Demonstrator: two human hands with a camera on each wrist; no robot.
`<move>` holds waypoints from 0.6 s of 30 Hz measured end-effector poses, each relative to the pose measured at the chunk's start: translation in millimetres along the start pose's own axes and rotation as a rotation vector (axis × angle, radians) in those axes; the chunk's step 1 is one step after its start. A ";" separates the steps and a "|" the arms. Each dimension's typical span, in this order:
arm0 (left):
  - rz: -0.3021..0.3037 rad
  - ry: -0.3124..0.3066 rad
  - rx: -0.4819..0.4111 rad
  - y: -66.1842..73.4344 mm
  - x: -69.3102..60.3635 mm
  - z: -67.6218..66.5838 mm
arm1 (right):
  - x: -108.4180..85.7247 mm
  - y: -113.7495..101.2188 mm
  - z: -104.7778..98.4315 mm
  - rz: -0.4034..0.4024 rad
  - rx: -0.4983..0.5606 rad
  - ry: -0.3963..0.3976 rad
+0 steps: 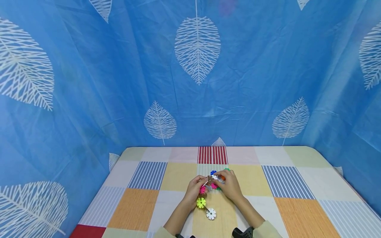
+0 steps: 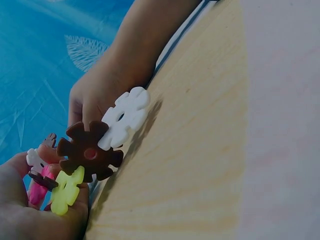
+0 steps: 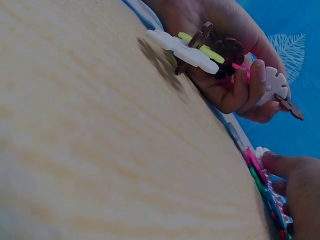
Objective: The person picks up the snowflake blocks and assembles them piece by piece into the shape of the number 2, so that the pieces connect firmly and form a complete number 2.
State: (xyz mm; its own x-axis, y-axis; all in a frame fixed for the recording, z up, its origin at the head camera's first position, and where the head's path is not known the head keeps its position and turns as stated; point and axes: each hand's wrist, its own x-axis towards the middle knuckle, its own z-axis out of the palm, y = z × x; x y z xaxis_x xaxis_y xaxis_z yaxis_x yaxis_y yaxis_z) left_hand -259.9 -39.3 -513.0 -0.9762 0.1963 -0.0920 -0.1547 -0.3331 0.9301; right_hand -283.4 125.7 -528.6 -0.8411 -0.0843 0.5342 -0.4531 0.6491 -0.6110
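Note:
My left hand (image 1: 194, 190) holds a chain of notched, flower-shaped interlocking discs in white, brown, yellow and pink. At the chain's near end, a white disc (image 1: 211, 214) joins a yellow disc (image 1: 201, 202) through a brown disc (image 2: 90, 152). At the other end, a brown disc (image 3: 290, 106) and a white disc (image 3: 274, 86) stick out past the left fingertips. My right hand (image 1: 230, 185) is over a small pile of coloured discs (image 1: 213, 186), its thumb and fingers pinching a loose white disc (image 3: 261, 151). Its fingertips are partly hidden in the wrist views.
The pile includes a blue disc (image 1: 213, 172), a green disc (image 1: 227, 169) and an orange disc (image 1: 223, 178), close around the right fingers. A patchwork cloth (image 1: 137, 206) covers the table. Blue leaf-print curtains (image 1: 238, 82) hang behind and at both sides.

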 end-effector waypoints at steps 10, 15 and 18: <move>0.001 0.034 -0.007 -1.3 -0.8 2.6 | -4.5 -4.8 -10.4 0.192 0.554 0.054; -0.001 0.050 -0.014 -1.0 -0.6 1.9 | -10.4 -2.0 -14.4 0.154 0.719 -0.009; 0.009 0.035 -0.028 -2.1 0.2 1.8 | -12.9 -3.1 -15.8 0.134 0.746 -0.044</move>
State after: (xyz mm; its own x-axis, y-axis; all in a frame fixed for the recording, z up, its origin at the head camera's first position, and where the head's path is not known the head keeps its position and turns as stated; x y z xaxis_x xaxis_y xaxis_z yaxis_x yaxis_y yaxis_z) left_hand -259.5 -36.9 -514.3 -0.9823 0.1609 -0.0962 -0.1492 -0.3605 0.9207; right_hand -266.5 136.7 -524.4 -0.9070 -0.0804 0.4133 -0.4126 -0.0264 -0.9105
